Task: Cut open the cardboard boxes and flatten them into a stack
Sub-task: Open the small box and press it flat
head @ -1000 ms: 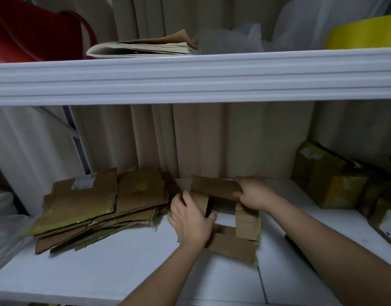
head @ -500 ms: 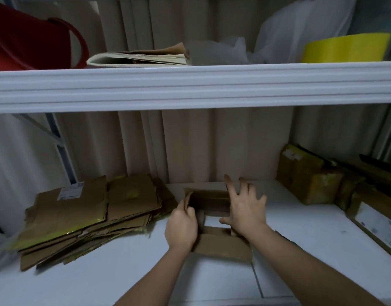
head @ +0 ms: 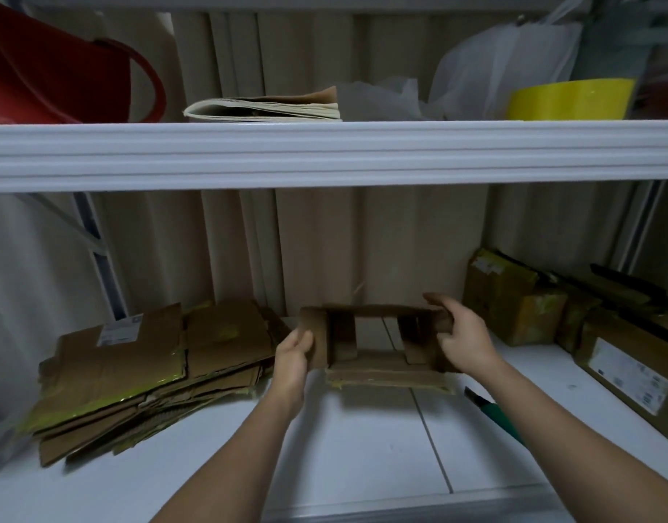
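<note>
I've pulled the opened box (head: 377, 345) wider than half a second ago; it sits at frame centre on the shelf (head: 362, 447). Left hand (head: 293, 356) pinches its left flap, right hand (head: 462, 339) grips the right wall. The flattened stack (head: 144, 368) waits lower left.

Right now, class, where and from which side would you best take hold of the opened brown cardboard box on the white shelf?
Grip the opened brown cardboard box by its two short end walls, coming in from left and right. Both flaps are open, so you can see through it; the ends are free, as the left hand and right hand show.
</note>
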